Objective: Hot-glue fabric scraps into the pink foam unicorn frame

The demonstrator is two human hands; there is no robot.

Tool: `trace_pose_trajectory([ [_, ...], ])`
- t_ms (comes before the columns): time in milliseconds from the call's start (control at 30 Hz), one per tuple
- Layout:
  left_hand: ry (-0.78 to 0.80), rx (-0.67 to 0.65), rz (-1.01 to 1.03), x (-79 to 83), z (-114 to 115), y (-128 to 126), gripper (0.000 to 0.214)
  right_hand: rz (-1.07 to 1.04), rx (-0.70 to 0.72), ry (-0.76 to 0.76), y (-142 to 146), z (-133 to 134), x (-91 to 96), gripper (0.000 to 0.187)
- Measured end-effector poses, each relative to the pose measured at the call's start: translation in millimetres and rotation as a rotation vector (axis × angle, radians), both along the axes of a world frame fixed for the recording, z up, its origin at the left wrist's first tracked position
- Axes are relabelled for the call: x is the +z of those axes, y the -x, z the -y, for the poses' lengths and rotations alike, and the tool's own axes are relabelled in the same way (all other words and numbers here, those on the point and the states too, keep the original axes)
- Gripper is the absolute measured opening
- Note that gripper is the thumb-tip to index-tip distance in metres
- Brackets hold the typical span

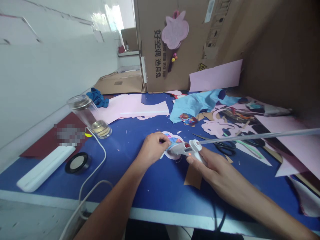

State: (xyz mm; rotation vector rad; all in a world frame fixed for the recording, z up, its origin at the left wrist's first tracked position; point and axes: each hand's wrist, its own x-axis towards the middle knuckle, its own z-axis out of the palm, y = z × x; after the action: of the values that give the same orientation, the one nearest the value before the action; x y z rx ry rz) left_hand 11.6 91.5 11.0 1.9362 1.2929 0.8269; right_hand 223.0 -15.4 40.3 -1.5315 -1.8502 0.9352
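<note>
Your left fingers (159,139) curl over the edge of a round paper cutout (172,152) with a multicoloured centre, pinching it against the blue table (155,190). Your right fingers (200,158) wrap the grip of a white hot glue gun (183,149), its nozzle at the cutout; cannot tell if they touch. A long translucent glue stick (257,136) runs right from the gun's back. Just beyond lie black-handled scissors (227,149). Further out: pink paper scraps (217,128), blue cloth (192,105). Toward your left: a glass tumbler (86,111) holding liquid, a white cord (100,156), a black-rimmed tape roll (78,162), a white bar (45,168). Behind everything stands a cardboard box (160,63) with a pink flower cutout (175,30) hanging on it.
</note>
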Motion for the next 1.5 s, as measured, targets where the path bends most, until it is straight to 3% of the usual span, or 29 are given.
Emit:
trace_pose_trajectory([
  [967,0.009,0.013,0.004,0.4,1,-1,0.019,-0.046,-0.05,0.006,-10,1,-7.0,0.04],
  [1500,0.005,0.002,0.002,-0.6,0,1,0.018,0.052,-0.11,-0.041,-15,5,-5.6,0.045],
])
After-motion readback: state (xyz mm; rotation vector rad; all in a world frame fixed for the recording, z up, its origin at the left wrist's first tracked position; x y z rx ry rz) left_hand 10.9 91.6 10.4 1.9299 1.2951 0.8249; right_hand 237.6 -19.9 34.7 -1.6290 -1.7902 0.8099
